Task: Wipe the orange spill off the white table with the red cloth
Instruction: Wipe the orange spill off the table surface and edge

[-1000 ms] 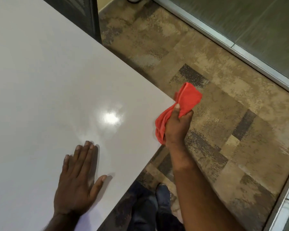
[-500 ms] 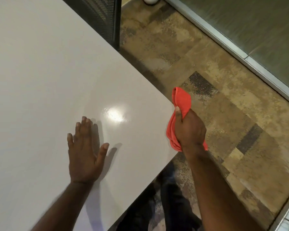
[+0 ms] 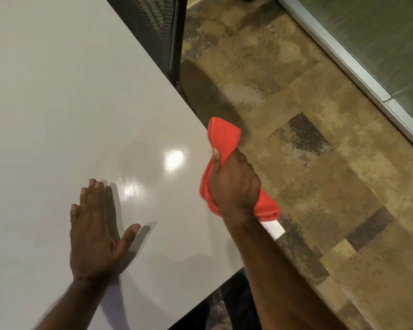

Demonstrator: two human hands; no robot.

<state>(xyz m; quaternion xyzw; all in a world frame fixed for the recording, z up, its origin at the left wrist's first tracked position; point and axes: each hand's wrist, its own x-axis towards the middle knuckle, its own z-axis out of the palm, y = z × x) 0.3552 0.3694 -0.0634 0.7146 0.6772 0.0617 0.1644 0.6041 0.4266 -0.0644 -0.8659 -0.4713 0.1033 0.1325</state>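
The white table (image 3: 57,103) fills the left of the view, glossy with two light glints; no orange spill shows on it. My right hand (image 3: 234,184) is closed around the bunched red cloth (image 3: 223,135) right at the table's right corner, the cloth sticking out above and below my fist, with a white tag hanging at its lower end. My left hand (image 3: 98,229) hovers just above or rests on the tabletop, fingers together and thumb spread, holding nothing.
A black mesh chair back (image 3: 153,27) stands behind the table's far edge. Brown patterned carpet (image 3: 308,151) lies to the right, bounded by a metal-framed glass wall (image 3: 367,75). My dark trousers and shoes (image 3: 236,303) show below the table corner.
My right hand turned and brought the cloth from out over the floor back to the table's corner. My left hand slid forward across the tabletop.
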